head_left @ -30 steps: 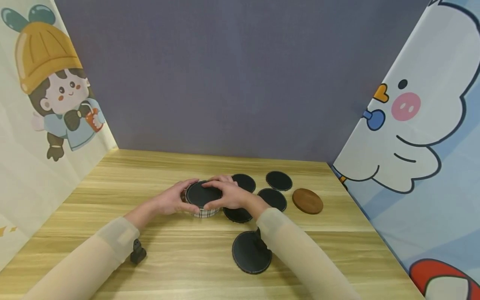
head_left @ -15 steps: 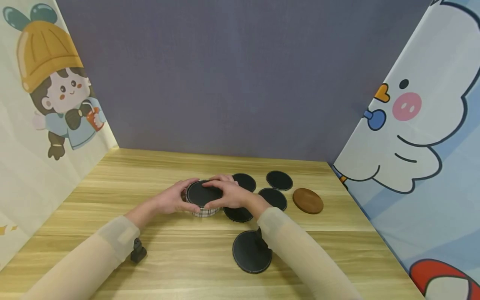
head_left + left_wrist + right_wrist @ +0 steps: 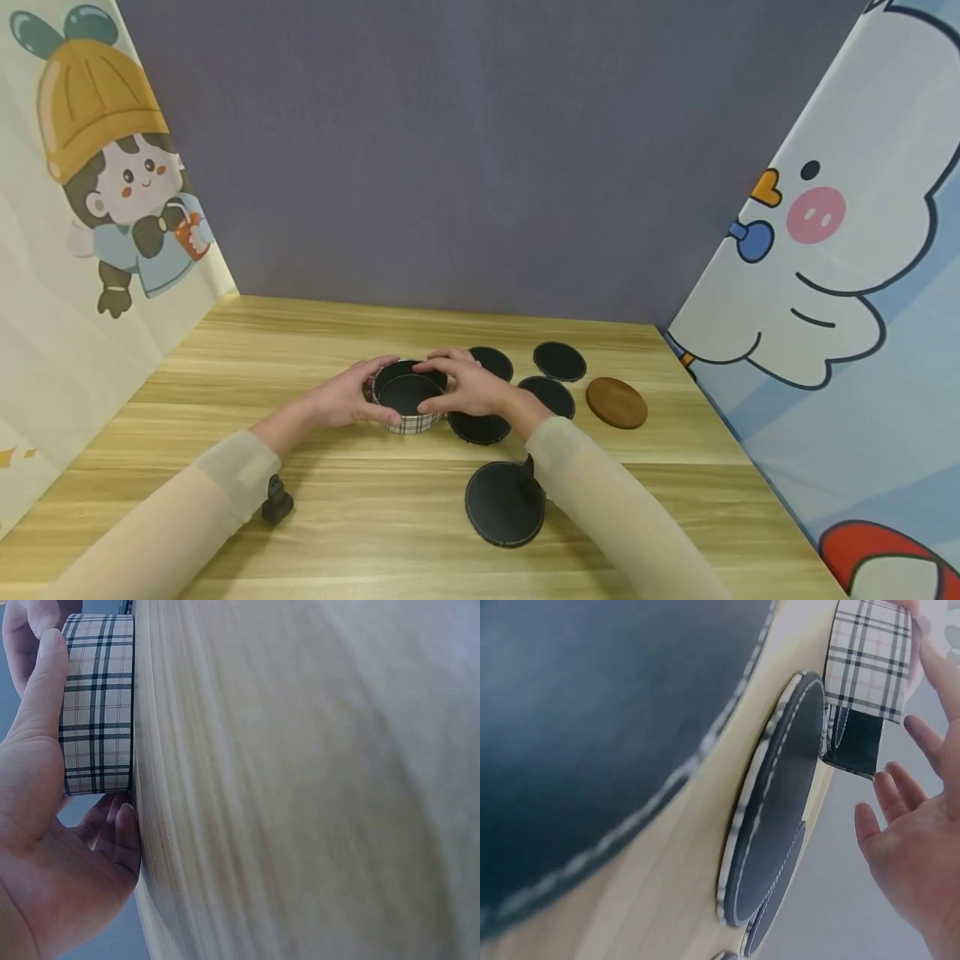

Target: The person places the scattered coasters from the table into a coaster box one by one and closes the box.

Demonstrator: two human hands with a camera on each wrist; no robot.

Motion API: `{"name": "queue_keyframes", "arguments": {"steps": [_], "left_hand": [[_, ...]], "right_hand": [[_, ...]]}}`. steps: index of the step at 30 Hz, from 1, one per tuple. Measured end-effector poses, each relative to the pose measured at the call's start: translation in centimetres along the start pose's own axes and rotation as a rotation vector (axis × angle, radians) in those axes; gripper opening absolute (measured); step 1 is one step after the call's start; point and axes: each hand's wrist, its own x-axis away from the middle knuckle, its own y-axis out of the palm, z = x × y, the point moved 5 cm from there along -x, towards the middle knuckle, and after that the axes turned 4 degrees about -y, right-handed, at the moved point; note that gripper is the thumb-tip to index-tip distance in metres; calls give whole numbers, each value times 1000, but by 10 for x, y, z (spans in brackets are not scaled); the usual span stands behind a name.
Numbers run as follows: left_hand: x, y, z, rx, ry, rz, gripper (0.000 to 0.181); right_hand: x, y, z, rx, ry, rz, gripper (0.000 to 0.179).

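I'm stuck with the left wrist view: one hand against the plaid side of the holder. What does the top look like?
Observer: From the head view, the plaid holder is uncovered, with a black disc inside, below the rim.
Operator: Good. Any more of those about, outside the holder?
Observer: Five black discs lie to its right, one of them nearer the person than the others.
Operator: Is there a disc of another colour?
Observer: One brown disc, farther right than all the black ones.

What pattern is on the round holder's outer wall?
Pale plaid with dark bands and thin reddish lines, clearest on the outer wall in the left wrist view.
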Motion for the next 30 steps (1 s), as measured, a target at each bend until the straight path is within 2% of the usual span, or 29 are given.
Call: {"name": "queue_keyframes", "arguments": {"steps": [6, 11, 16, 23, 30], "left_hand": [[0, 0, -1, -26, -13, 30, 119], [-1, 0, -1, -33, -19, 52, 120], [0, 0, -1, -35, -28, 62, 121], [2, 0, 1, -25, -25, 53, 121], [2, 0, 2, 5, -23, 34, 121]], "right_hand": [[21, -9, 3, -92, -52, 47, 60], [44, -15, 5, -146, -92, 46, 53], [72, -17, 12, -191, -69, 12, 49], [111, -13, 20, -191, -53, -35, 42], [139, -8, 25, -215, -62, -120, 37]]}}
